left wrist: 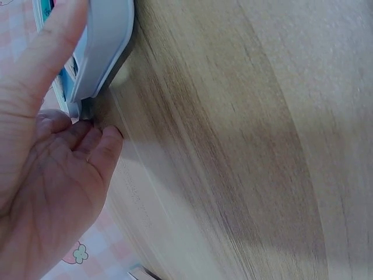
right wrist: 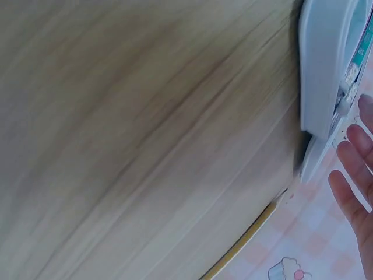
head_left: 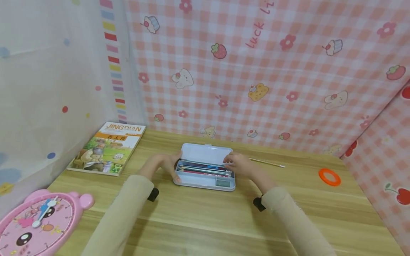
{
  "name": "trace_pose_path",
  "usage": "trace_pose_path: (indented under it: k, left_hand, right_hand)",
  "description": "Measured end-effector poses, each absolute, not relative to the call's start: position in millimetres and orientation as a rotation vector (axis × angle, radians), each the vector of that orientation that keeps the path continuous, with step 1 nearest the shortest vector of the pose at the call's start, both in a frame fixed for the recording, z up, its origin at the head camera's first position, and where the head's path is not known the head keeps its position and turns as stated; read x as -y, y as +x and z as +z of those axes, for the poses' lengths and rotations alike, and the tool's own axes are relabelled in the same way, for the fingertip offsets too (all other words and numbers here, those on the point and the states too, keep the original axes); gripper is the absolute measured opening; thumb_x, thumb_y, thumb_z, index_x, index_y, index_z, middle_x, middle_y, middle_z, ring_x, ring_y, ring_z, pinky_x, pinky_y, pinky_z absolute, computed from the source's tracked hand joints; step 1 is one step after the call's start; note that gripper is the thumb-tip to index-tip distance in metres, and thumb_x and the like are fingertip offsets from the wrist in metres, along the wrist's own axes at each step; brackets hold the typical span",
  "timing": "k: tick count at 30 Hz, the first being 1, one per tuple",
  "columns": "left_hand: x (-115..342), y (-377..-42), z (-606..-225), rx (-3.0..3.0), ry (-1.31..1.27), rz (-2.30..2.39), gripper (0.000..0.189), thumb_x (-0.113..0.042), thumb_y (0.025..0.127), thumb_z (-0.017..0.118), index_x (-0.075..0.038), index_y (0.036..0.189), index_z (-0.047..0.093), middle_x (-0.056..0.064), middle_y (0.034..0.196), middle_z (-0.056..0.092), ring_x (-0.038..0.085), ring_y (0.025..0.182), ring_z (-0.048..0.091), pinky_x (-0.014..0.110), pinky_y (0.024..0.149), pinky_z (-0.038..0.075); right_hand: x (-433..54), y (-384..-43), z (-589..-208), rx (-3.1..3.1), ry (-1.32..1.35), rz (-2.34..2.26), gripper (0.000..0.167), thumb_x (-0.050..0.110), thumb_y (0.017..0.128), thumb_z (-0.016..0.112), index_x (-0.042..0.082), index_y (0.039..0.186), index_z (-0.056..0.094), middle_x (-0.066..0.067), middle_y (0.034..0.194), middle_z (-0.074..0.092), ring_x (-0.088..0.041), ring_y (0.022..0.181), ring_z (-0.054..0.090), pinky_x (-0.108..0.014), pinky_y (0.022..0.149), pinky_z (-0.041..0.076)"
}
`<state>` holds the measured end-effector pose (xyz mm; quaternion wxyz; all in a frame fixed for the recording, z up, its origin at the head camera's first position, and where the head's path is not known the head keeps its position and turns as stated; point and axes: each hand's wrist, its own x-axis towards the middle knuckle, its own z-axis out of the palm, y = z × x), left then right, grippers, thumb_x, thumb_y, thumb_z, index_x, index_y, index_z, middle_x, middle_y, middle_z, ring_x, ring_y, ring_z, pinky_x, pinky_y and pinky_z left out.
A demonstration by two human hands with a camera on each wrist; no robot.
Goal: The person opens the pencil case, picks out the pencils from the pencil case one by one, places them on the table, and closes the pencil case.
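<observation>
A white pencil case point(head_left: 196, 180) lies on the wooden table with its lid point(head_left: 205, 153) raised at the back. Several pencils point(head_left: 203, 168) lie lengthwise in the tray, and a small dark grey block point(head_left: 223, 183) sits in the front right compartment. My left hand point(head_left: 164, 164) holds the case's left end, thumb at the front corner and fingers towards the hinge. Over the right end hovers my right hand point(head_left: 242, 164), fingers bent loosely near the lid. In the right wrist view its fingers point(right wrist: 349, 192) are apart, with nothing visible between them.
A yellow pencil point(head_left: 267, 163) with a white end lies behind and right of the case. Farther right is an orange ring point(head_left: 329, 177). A book point(head_left: 107, 149) lies at the back left; a pink clock point(head_left: 38, 224) is at the front left. Patterned cloth point(head_left: 224, 71) hangs behind.
</observation>
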<state>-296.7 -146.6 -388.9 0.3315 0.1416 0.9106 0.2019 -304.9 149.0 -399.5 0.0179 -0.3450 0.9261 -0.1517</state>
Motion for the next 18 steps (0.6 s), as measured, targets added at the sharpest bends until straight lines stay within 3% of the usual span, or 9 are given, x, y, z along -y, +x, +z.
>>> trace_pose_path:
  k: [11,18]
  left_hand:
    - [148,-296,-388,-2.393,0.378,0.53,0.125,-0.04,0.066,0.079,0.002,0.144,-0.01,0.022,0.152,-0.008,0.035,0.141,-0.002,0.046,0.116,0.007]
    - [146,-296,-387,-2.395,0.398,0.511,0.124,-0.041,0.067,0.078,0.002,0.144,-0.009,0.022,0.152,-0.007,0.035,0.141,-0.002,0.045,0.116,0.006]
  right_hand:
    - [-132,-310,-394,-2.812,-0.983,-0.403,0.017,0.002,0.08,0.066,0.001,0.096,0.067,-0.011,0.094,0.068,-0.023,0.088,0.063,-0.033,0.078,0.053]
    - [-124,-311,-392,-2.812,-0.863,-0.266,0.018,0.004,0.079,0.065,0.006,0.097,0.069,-0.007,0.097,0.069,-0.022,0.092,0.062,-0.036,0.081,0.052]
